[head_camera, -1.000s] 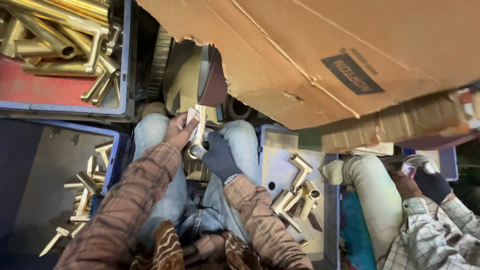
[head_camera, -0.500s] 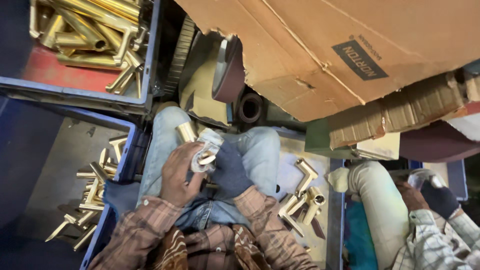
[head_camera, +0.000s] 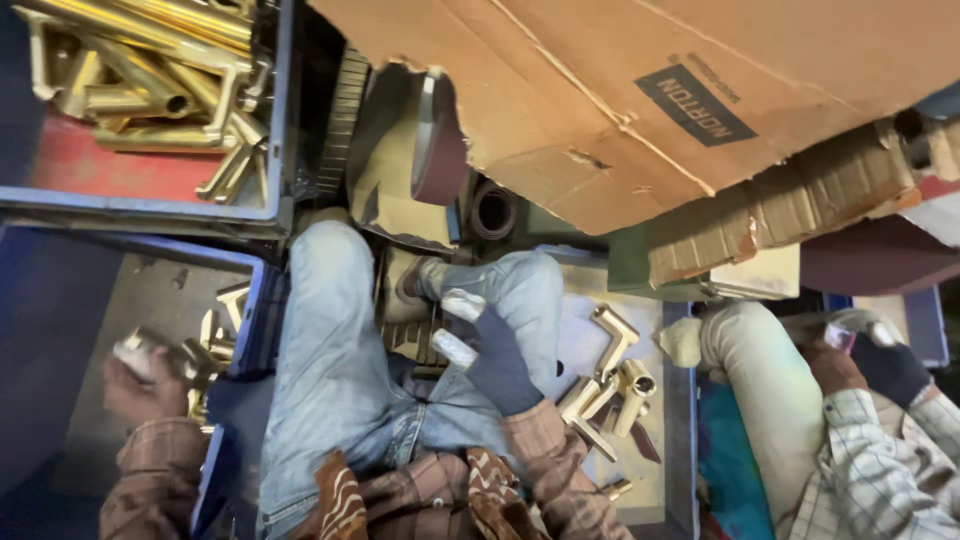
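The left hand (head_camera: 140, 375) is bare and reaches into the blue bin (head_camera: 70, 300) at the person's left side. It is closed around a brass part (head_camera: 150, 345), but the picture is blurred there, so the exact grip is not clear. More brass parts (head_camera: 215, 335) lie just beside it in the same bin. The right hand (head_camera: 495, 355) wears a dark glove and rests on the right knee, fingers curled around a pale wrapped piece (head_camera: 455, 325). Brass elbows (head_camera: 610, 375) lie in a tray (head_camera: 670, 450) near the right forearm. Another person's gloved hand (head_camera: 885, 365) is at the far right.
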